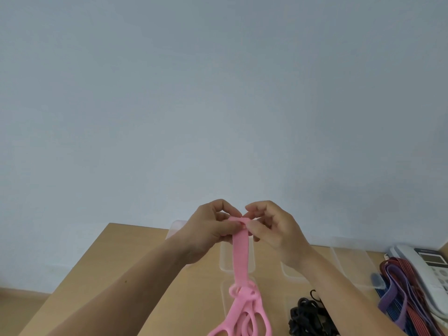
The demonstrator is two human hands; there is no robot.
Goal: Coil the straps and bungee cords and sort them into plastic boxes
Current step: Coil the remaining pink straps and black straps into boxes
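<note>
Pink strap [240, 258] hangs in loops low over the wooden table [135, 251], with black bungee cords [305, 316] heaped just to its right. Higher up, left hand [211, 229] and right hand [276, 231] both pinch the strap's top end between thumb and fingertips. Clear plastic boxes [351, 267] sit on the table beyond.

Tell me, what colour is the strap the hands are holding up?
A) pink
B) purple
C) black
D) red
A: the left hand and the right hand pinch the top end of a strap that is pink and hangs down between them.
</note>
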